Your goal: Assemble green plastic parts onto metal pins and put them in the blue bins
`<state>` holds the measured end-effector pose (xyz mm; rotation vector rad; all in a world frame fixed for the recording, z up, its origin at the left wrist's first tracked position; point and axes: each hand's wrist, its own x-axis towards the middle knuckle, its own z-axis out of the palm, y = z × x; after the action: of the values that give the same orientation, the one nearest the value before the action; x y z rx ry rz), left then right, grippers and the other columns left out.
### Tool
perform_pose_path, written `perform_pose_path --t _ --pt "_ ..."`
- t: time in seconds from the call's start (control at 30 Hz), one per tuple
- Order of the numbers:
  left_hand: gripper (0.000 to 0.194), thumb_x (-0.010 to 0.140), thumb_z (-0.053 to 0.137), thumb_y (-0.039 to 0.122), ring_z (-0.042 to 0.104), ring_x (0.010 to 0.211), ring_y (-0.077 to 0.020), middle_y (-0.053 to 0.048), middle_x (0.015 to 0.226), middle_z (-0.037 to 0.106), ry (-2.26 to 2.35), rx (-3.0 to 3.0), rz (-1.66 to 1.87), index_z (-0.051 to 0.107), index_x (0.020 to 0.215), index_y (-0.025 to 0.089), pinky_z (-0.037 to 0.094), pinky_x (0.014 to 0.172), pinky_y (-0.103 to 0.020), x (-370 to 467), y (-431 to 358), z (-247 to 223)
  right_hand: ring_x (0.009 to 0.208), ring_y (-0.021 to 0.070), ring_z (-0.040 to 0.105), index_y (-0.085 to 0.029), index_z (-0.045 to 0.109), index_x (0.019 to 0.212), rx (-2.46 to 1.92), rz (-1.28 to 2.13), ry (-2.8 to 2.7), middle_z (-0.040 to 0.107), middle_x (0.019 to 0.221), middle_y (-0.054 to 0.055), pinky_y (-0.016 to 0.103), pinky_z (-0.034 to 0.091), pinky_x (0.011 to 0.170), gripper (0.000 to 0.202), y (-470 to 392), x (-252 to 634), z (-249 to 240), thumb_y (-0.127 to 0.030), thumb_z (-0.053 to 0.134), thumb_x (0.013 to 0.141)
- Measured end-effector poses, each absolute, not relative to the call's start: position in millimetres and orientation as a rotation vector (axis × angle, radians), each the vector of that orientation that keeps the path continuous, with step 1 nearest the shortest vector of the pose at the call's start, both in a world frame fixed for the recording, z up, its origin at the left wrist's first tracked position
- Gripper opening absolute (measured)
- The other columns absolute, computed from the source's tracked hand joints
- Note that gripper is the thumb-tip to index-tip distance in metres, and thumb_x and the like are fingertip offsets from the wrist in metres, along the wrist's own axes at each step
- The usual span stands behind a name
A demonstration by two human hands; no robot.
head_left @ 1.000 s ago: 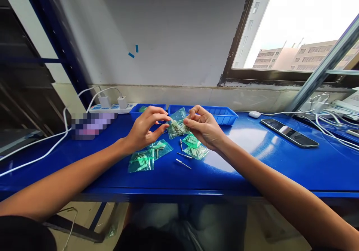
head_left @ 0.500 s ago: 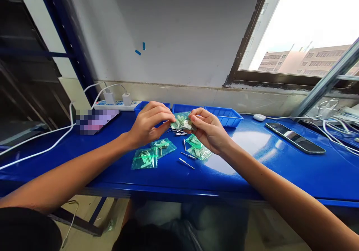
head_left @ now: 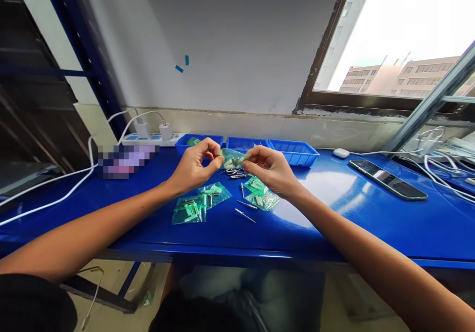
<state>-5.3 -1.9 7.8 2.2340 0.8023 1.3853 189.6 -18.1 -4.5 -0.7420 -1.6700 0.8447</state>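
"Where is the small see-through green plastic bag (head_left: 233,158) now?"

"It is held above the glossy blue table (head_left: 148,238), between the two hands. The left hand (head_left: 200,164) has its grip on one end, with thumb and forefinger pinched. The right hand (head_left: 269,169) is grasping the other end in the same manner."

"And how much is done?"

"This bag already contains pale pieces. I cannot tell if its mouth is closed. On the table, two flat filled bags (head_left: 189,210) lie at the left, and further filled bags (head_left: 266,201) at the right, overlapping, so I judge this portion as done."

"What is left?"

"Some thin silver metal pins (head_left: 245,215) lie loose, outside any bag, and a small heap of them is near the hands. Behind stand blue plastic trays (head_left: 295,155)."
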Motion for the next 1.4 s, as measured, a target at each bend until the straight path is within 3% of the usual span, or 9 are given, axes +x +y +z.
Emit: perform_pose_path --t 0.1,0.33,0.63,0.77,0.93,1.23,1.4 --pt "0.015 0.076 0.058 0.027 0.048 0.064 -0.0096 0.002 0.069 0.051 0.762 2.164 1.328 0.047 0.074 0.018 0.043 0.064 -0.024 -3.2 -4.3 6.8 0.058 0.0080 0.045 -0.019 0.055 0.071 -0.812 0.680 -1.718 0.052 0.065 -0.003 0.025 0.036 0.053 0.013 -17.8 188.9 -4.9 -0.029 0.063 0.071" --pt "0.022 0.072 0.065 0.025 0.052 0.065 -0.0086 0.002 0.072 0.055 0.771 2.024 1.394 0.044 0.074 0.018 0.045 0.065 -0.023 -1.7 -4.9 5.1 0.057 0.0074 0.042 -0.018 0.052 0.067 -0.836 0.543 -1.813 0.051 0.064 -0.004 0.025 0.034 0.054 0.010 -20.4 189.5 -1.7 -0.022 0.058 0.074" --pt "0.041 0.072 0.067 0.026 0.059 0.068 -0.0114 0.001 0.076 0.064 0.832 1.980 1.413 0.052 0.110 0.021 0.049 0.069 -0.026 -0.2 -7.1 6.9 0.055 0.0072 0.044 -0.020 0.046 0.065 -0.854 0.594 -1.692 0.049 0.061 -0.004 0.025 0.036 0.051 0.019 -16.6 189.1 -3.9 -0.028 0.061 0.073" --pt "0.027 0.072 0.069 0.032 0.060 0.070 -0.0126 -0.001 0.076 0.064 0.857 1.982 1.398 0.062 0.094 0.018 0.050 0.070 -0.027 0.2 -6.5 7.0 0.054 0.0086 0.049 -0.021 0.043 0.065 -0.835 0.681 -1.638 0.050 0.058 -0.004 0.025 0.039 0.050 0.024 -15.5 189.3 -3.4 -0.033 0.063 0.072" --pt "0.023 0.068 0.072 0.032 0.060 0.071 -0.0120 -0.001 0.078 0.063 0.834 1.914 1.441 0.061 0.081 0.016 0.051 0.070 -0.026 0.9 -2.0 5.0 0.059 0.0097 0.054 -0.020 0.048 0.078 -0.803 0.855 -1.624 0.054 0.066 -0.003 0.026 0.043 0.055 0.023 -14.6 189.5 -4.7 -0.032 0.066 0.070" --pt "0.021 0.070 0.070 0.031 0.058 0.069 -0.0112 0.000 0.075 0.061 0.848 1.936 1.330 0.056 0.076 0.017 0.049 0.068 -0.025 0.0 0.2 2.1 0.055 0.0069 0.043 -0.019 0.050 0.069 -0.847 0.659 -1.714 0.049 0.061 -0.005 0.024 0.030 0.049 0.010 -17.7 189.3 -2.1 -0.021 0.059 0.070" --pt "0.020 0.071 0.068 0.031 0.057 0.069 -0.0109 0.000 0.075 0.060 0.851 1.973 1.301 0.055 0.077 0.017 0.048 0.066 -0.024 -0.4 -0.6 1.4 0.055 0.0068 0.042 -0.019 0.049 0.066 -0.889 0.560 -1.779 0.049 0.062 -0.004 0.024 0.034 0.051 0.010 -16.3 190.8 -2.8 -0.020 0.058 0.071"
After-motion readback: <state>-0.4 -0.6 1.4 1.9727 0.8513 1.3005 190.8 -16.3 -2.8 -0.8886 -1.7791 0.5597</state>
